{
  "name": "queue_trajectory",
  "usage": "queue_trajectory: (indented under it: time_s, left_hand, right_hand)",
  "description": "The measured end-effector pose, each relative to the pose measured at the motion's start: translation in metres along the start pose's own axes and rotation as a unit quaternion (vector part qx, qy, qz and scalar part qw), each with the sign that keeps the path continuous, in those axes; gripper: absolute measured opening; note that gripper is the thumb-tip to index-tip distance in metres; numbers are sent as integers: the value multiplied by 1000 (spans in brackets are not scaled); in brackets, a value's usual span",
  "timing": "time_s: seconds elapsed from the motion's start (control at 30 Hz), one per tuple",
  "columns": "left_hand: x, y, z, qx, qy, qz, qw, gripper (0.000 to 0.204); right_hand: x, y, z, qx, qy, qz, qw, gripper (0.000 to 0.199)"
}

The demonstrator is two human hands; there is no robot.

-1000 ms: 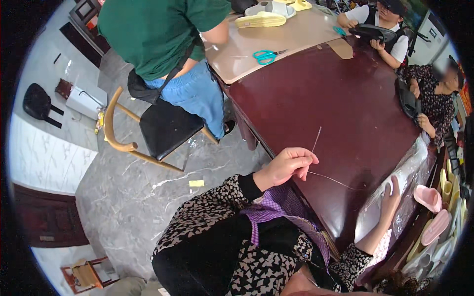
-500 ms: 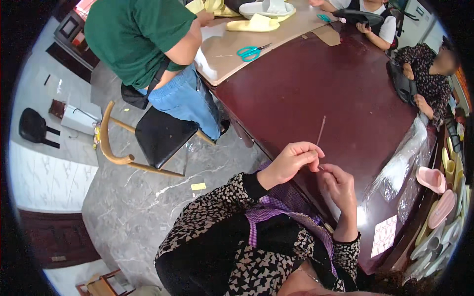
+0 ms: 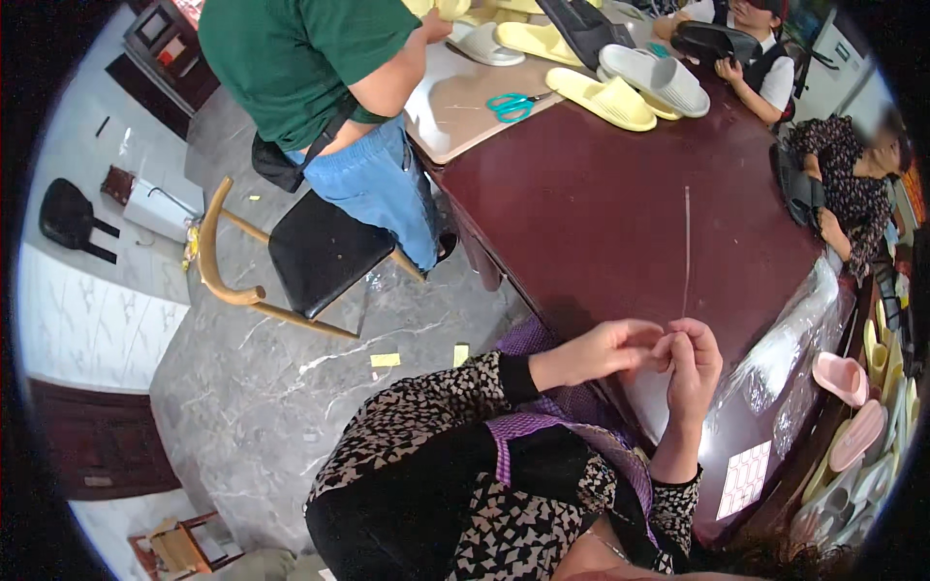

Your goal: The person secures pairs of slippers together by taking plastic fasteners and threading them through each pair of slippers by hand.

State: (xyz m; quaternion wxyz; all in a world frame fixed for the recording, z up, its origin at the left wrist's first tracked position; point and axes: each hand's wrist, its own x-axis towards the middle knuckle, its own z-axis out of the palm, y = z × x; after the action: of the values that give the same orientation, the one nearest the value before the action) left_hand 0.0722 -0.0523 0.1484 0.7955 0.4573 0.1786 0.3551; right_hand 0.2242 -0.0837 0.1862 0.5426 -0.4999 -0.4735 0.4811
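Note:
My left hand (image 3: 605,349) and my right hand (image 3: 695,365) meet over the near edge of the dark red table (image 3: 601,213). Their fingertips pinch together on a thin pale thread (image 3: 686,247) that runs straight up from them across the tabletop. Both sleeves are black and white patterned. Just right of my right hand lies a crumpled clear plastic bag (image 3: 790,349), and a white printed sheet (image 3: 744,479) rests near the table's corner.
A person in a green shirt and jeans (image 3: 329,87) stands at the far left by a black-seated wooden chair (image 3: 310,252). Yellow and white slippers (image 3: 601,97) and teal scissors (image 3: 513,103) lie on a beige board. Two other people sit at the far right. Pink slippers (image 3: 841,378) are stacked right.
My right hand has come in from the right edge of the table to meet my left hand. The thread now stands straight up from the pinched fingers.

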Motion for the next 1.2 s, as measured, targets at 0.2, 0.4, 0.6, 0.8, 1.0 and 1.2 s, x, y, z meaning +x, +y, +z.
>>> queue_trajectory:
  time_s: [0.2,0.4,0.6,0.8,1.0,1.2]
  left_hand:
    - [-10,-17,4,-9,-57,-75,996,20]
    - [-20,-13,-13,-4,-31,-105,994,12]
    - [-15,5,-36,150,21,-27,988,14]
    - [-6,10,-47,329,45,67,941,8]
    - [-6,3,-54,355,103,61,927,4]
    - [3,-2,-49,399,99,52,910,3]
  right_hand:
    - [-2,-4,11,8,33,-36,999,10]
    - [4,-8,22,17,26,-62,998,10]
    - [17,-23,4,2,82,-105,991,12]
    - [36,-14,-41,76,105,-119,984,12]
    - [34,7,-76,140,168,-92,971,11]
    - [43,37,-99,248,220,-23,943,9]
